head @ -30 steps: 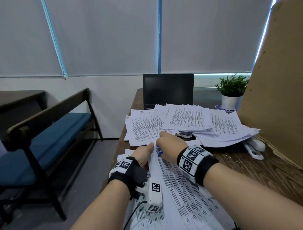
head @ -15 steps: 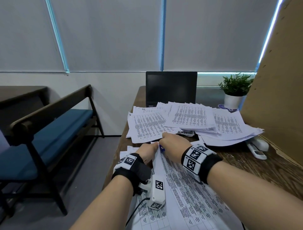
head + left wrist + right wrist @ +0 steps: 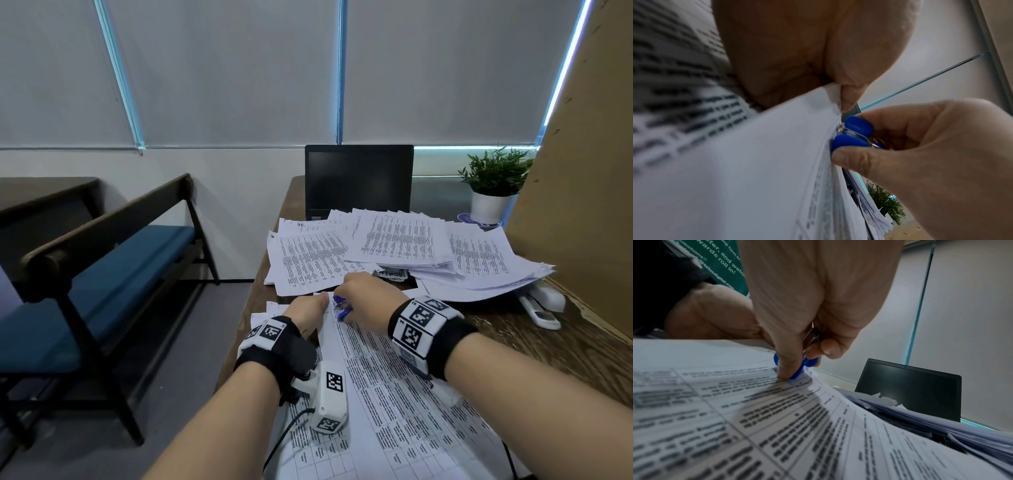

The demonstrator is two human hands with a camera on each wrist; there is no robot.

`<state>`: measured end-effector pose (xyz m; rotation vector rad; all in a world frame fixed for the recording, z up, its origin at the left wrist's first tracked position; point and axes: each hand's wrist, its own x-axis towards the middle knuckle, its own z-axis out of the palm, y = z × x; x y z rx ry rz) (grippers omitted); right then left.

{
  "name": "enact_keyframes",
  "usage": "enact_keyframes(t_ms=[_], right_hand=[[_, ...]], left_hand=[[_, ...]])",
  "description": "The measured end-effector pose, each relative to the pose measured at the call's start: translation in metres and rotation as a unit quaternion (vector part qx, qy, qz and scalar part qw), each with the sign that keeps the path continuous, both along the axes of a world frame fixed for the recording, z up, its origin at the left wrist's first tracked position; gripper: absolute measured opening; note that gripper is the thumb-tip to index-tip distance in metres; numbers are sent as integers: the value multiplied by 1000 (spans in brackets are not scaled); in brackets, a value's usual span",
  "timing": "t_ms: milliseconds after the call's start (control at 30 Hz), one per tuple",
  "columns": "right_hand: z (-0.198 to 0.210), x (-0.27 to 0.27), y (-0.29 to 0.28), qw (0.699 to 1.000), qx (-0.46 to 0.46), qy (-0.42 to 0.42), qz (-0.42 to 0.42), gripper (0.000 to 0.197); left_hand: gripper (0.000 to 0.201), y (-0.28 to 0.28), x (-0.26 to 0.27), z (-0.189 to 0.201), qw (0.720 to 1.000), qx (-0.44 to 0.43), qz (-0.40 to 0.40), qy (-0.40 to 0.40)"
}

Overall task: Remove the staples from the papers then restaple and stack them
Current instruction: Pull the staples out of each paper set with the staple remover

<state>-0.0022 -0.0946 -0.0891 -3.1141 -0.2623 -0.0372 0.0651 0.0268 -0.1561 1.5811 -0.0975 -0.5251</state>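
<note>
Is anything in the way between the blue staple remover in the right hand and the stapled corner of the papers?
Nothing visible. The right hand grips the staple remover right at the corner of the papers, and the left hand pinches that corner just beside it, clear of the tool.

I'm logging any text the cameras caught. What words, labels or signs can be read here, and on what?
"telusdigital.com", "wards roll in!", "and watch": partial white lines on the green poster, right wrist view.
"#R": handwritten at the top of a sheet in the far pile.
Printed tables on the papers: too small or blurred.
Card under the pile: upside down, unclear.
Wristband squares: codes, no words.
</note>
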Motion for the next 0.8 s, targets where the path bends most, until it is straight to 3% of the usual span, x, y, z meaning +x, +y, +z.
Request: enact_keyframes(t_ms=[100,333,400,567,800], right_hand=[[0,0,3,1000,-20,-7,3,25],[-3,0,3,999,-29,2,-13,19],[-3,-2,2,1000,-14,1,-18,17],[0,-2,1,999,33,4,-36,15],[-1,-2,-13,984,163,30,-71,26]], left_hand=[[15,0,-1,2,1000,16,-8,-2],[28,-5,-4,5,998,49,-11,-25],[22,-2,-7,9,997,70,-3,-32],[27,0,-13,8,997,66,4,-45],[34,-5,-1,-9,991,113,8,-71]])
